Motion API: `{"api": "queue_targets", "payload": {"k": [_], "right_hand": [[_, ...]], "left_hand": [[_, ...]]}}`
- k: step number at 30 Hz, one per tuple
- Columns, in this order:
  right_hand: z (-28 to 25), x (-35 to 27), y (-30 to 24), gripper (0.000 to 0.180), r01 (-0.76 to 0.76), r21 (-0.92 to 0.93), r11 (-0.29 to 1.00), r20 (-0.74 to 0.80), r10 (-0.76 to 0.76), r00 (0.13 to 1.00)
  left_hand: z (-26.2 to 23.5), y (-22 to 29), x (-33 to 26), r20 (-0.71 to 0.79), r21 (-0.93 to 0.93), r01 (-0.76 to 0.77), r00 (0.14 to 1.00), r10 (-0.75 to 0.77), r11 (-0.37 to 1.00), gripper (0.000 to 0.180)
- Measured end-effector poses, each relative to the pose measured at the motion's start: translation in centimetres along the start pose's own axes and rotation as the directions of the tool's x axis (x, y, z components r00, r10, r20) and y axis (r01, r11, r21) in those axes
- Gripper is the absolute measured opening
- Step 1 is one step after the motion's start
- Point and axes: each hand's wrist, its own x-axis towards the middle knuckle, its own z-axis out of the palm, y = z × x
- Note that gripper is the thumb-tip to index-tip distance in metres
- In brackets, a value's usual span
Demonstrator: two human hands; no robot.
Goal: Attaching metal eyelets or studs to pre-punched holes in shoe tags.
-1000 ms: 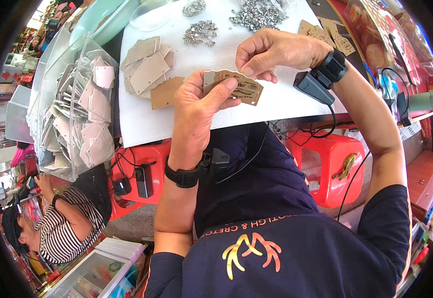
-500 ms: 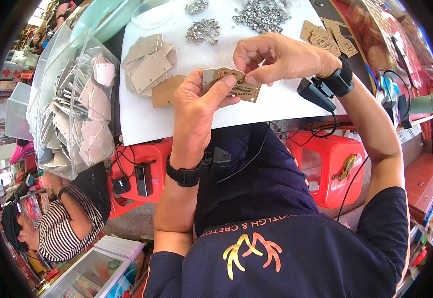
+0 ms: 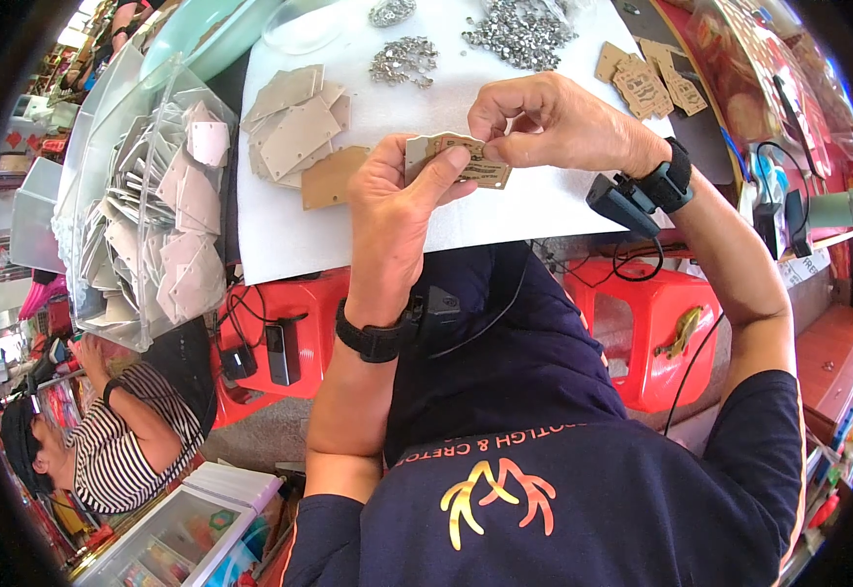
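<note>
My left hand (image 3: pixel 399 210) grips a small stack of brown and grey card tags (image 3: pixel 466 161) just above the near edge of the white table (image 3: pixel 554 210). My right hand (image 3: pixel 549 122) pinches the top right of the same tags with thumb and forefinger. Whatever small piece sits between those fingertips is too small to make out. Both wrists wear black bands, and a black device (image 3: pixel 622 203) hangs under the right one.
A loose pile of grey and brown tags (image 3: pixel 294 132) lies at the left of the table, with heaps of small silver metal parts (image 3: pixel 519 24) behind and printed brown tags (image 3: pixel 647 78) at the right. A clear bin of grey tags (image 3: pixel 157 225) stands left. A person in a striped top (image 3: pixel 113 440) sits below it. Red stools (image 3: pixel 642 323) stand under the table.
Both hands have drifted slightly away from me with the tags. My right fingers have closed tighter on the tags' top edge.
</note>
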Motion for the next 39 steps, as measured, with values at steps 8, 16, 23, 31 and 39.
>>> {"api": "queue_targets", "payload": {"k": [8,16,23,31,39], "right_hand": [[1.3,0.1,1.1,0.013,-0.022,0.323,0.946,-0.081,0.051,0.995],[1.0,-0.6,0.3,0.021,-0.071,0.437,0.897,-0.075,0.114,0.991],[0.7,-0.8,0.3,0.035,-0.046,0.492,0.869,-0.063,0.089,0.994],[1.0,-0.5,0.2,0.037,-0.122,0.517,0.847,-0.032,0.162,0.986],[-1.2,1.2,-0.5,0.031,-0.241,0.331,0.912,0.051,0.237,0.97]], "left_hand": [[-0.3,0.4,0.2,-0.001,-0.019,0.03,1.0,-0.03,0.999,0.013],[-1.1,0.7,-0.1,0.118,-0.064,0.152,0.983,-0.144,0.986,0.02],[-0.6,0.0,-0.2,0.151,-0.151,0.134,0.982,-0.112,0.979,0.018],[-0.2,-0.1,-0.2,0.12,-0.106,0.116,0.987,-0.103,0.988,0.017],[-0.8,-0.4,-0.6,0.097,-0.154,0.105,0.991,-0.09,0.983,0.017]]}}
